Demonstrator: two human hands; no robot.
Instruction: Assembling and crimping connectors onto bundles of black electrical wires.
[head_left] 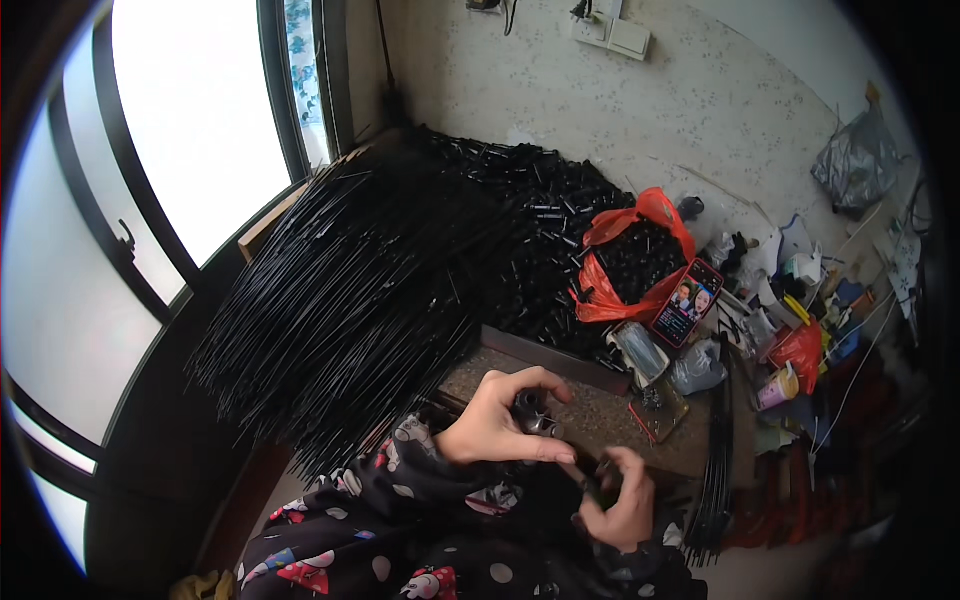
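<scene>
Glossy black, short rounded pieces (pixel 530 404) are resting in the curl of the left hand (pixel 490 425).

In the head view, the pieces are showing dark, smooth surfaces with pale glints, and are sitting above the near edge of a speckled brown tabletop (pixel 470 378); the hand is partly hiding their shape. The left fingers and thumb are curving around them, with the thumb pointing toward the right hand (pixel 603 483). The right fingers and thumb are bending around something dark and blurred; I cannot tell whether they are pinching it. Beyond the hands, a long, dark grey, straight-edged bar (pixel 555 362) is lying before a heap of small black tubes (pixel 545 225), and long, thin black rods (pixel 320 310) are spreading leftward.
</scene>
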